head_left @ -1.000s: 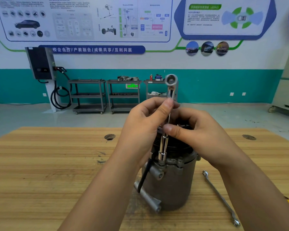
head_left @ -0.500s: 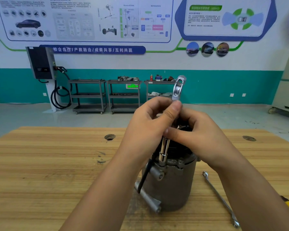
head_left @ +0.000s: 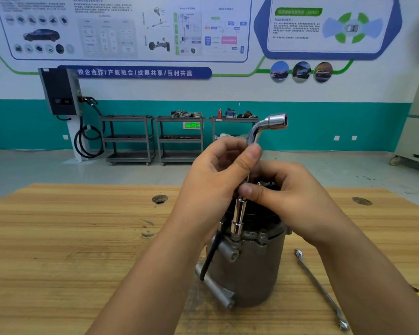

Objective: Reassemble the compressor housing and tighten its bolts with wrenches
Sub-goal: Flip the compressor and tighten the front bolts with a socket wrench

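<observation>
Head cam: compressor housing [head_left: 247,269] stands on end at mid-table, approx. 5 o'clock of frame centre, so its flange bolts face up for a straight-down tool. L-shaped socket wrench [head_left: 238,218] is upright w/ its lower socket seated on the flange at the housing's 11 o'clock rim; the bolt itself is hidden under the socket. Left hand [head_left: 215,182] pinches the shaft just below the bend, thumb in front. Right hand [head_left: 295,204], at 1 o'clock of the housing top, pinches it lower down btwn thumb and fingers. Both grips are fingertip, on the shaft rather than the short arm, so prob. twirling the bolt down at low torque, two hands holding the socket square. Black hose [head_left: 211,257] hangs down the housing's 9 o'clock side. Flat spanner [head_left: 321,290] lies on the table [head_left: 70,250] at 3–4 o'clock, apart from the housing, near the R forearm, likely staged for final nip-up.
</observation>
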